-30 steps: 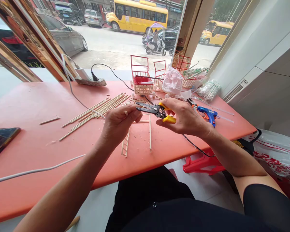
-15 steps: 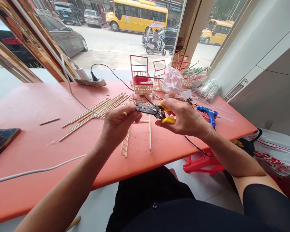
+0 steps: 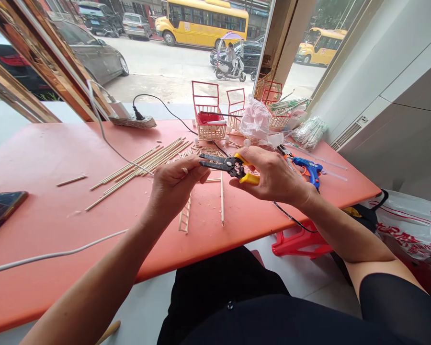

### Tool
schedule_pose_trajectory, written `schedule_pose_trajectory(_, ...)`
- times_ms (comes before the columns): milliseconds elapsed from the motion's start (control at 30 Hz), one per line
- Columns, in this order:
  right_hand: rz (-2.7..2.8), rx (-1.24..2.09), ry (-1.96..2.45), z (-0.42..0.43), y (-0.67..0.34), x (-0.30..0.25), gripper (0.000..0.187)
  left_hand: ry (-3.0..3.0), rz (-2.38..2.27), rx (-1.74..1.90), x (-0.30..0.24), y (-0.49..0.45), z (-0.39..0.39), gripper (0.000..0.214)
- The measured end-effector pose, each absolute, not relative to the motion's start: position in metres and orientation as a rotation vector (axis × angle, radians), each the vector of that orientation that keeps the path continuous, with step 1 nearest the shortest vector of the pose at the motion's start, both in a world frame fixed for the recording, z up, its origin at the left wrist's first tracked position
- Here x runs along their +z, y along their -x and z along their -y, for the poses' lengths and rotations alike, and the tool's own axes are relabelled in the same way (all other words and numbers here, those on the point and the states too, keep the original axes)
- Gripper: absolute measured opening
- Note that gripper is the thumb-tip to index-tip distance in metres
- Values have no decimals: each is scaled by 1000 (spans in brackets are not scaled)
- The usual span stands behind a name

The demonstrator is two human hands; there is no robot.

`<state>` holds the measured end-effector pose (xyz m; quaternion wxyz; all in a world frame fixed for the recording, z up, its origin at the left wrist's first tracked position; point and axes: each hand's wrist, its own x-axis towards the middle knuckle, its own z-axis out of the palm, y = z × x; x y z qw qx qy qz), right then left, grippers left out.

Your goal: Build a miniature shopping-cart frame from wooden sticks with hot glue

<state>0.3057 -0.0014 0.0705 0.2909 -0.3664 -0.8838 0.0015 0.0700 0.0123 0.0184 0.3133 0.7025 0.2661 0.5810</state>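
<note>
My right hand is wrapped round the yellow handles of a pair of wire strippers. Their dark jaws point left and stand slightly apart, with the tips at the fingertips of my left hand. That hand is closed in a pinch on a thin wooden stick; only its pale end shows between the fingers. Below the hands, a small ladder-like stick frame and a single upright-lying dowel rest on the orange table.
A bundle of wooden dowels lies left of centre. Behind stand a small red-handled cart and a pink plastic bag. A blue glue gun lies on the right, a power strip at the back, a phone far left.
The view has shifted very slightly. Both hands, the wire strippers and the stick keep nearly the same positions; the jaws remain a little apart.
</note>
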Motion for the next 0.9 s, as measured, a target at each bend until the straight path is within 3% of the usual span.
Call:
schedule_pose_trajectory(500,2324,77,1005,3,-306,69,50,-1791,-770,1537,14,-70,-12,22)
schedule_pose_trajectory(767,2358,885,1104,5,-302,83,55,-1653,-616,1482,15,-72,-15,15)
schedule_pose_trajectory(900,2359,642,1198,1,-304,87,55,-1615,-600,1440,18,-74,-13,17)
